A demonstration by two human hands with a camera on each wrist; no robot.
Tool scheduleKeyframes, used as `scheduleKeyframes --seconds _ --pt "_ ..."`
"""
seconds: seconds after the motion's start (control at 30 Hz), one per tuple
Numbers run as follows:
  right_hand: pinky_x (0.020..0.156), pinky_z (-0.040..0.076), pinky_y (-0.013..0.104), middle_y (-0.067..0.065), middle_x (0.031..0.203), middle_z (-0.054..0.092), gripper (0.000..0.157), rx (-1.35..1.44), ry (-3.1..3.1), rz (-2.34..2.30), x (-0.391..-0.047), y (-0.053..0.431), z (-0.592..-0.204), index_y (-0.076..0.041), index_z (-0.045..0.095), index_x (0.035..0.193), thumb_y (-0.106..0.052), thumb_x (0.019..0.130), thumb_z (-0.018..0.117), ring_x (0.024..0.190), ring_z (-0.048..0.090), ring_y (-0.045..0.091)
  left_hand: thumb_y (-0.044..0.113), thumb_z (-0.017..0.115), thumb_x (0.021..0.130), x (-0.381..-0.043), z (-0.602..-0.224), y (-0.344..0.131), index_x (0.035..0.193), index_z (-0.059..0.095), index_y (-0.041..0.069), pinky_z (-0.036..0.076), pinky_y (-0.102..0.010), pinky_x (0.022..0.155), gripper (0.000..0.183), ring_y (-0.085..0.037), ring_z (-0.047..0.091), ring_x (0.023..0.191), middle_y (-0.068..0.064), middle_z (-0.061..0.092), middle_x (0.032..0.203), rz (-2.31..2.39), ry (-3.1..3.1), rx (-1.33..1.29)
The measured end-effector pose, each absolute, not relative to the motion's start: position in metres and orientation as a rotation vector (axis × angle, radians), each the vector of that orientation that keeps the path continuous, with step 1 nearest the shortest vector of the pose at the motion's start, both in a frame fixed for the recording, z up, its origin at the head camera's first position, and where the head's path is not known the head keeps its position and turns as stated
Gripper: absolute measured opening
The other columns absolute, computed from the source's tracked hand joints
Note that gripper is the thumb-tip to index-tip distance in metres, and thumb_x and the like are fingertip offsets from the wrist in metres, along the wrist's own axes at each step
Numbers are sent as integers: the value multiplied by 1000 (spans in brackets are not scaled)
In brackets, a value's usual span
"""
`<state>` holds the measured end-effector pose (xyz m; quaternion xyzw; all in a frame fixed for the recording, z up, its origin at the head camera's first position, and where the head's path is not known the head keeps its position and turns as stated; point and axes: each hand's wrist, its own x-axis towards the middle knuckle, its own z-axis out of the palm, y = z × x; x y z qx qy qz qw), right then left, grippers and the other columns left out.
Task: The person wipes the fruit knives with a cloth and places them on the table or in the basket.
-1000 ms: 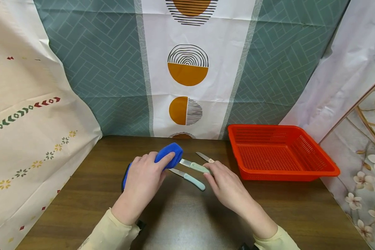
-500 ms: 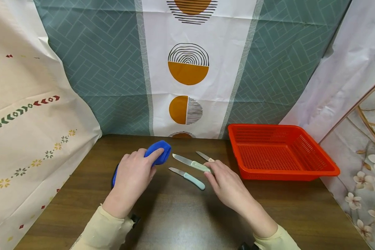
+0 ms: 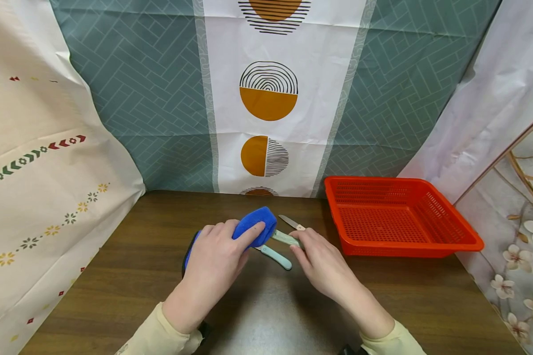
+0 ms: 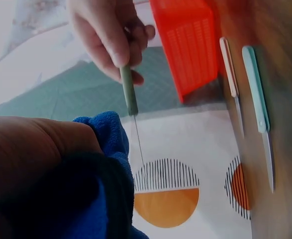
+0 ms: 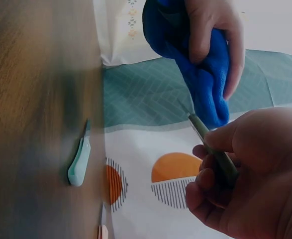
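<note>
My left hand grips a folded blue cloth, which covers the blade of a knife in the head view. That green-handled knife is held by its handle in my right hand, raised above the table. In the left wrist view its thin blade shows edge-on beside the cloth. A light-blue-handled knife lies on the table below, its blade mostly hidden by the cloth in the head view. Farther back lies a knife with a pale pinkish handle, its end hidden behind my right hand.
A red plastic basket with perforated walls stands at the back right of the brown wooden table. Patterned cloths hang behind the table and along both sides.
The blue cloth in my left hand moved left off the knife's blade, baring it, then came back right over it. My right hand stayed nearly still with the knife.
</note>
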<state>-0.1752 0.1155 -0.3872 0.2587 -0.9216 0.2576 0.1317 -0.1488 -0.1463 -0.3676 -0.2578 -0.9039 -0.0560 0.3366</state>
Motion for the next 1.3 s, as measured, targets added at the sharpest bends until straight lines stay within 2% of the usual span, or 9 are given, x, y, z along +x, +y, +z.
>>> scheduleKeyframes --seconds 0.6,1.3 --pt "81 60 38 -1 106 66 27 764 -2685 736 -173 114 -386 -12 72 130 -15 104 78 91 60 14 23 101 81 -149 -374 -145 145 72 28 59 -47 75 70 -36 74 88 -18 75 112 -128 -2410 -660" --pt "75 54 35 -3 102 63 27 769 -2647 726 -175 117 -388 -13 72 128 -13 102 80 88 57 14 19 99 83 -165 -371 -172 144 74 22 61 -52 78 66 -39 74 93 -19 77 114 -129 -2502 -504"
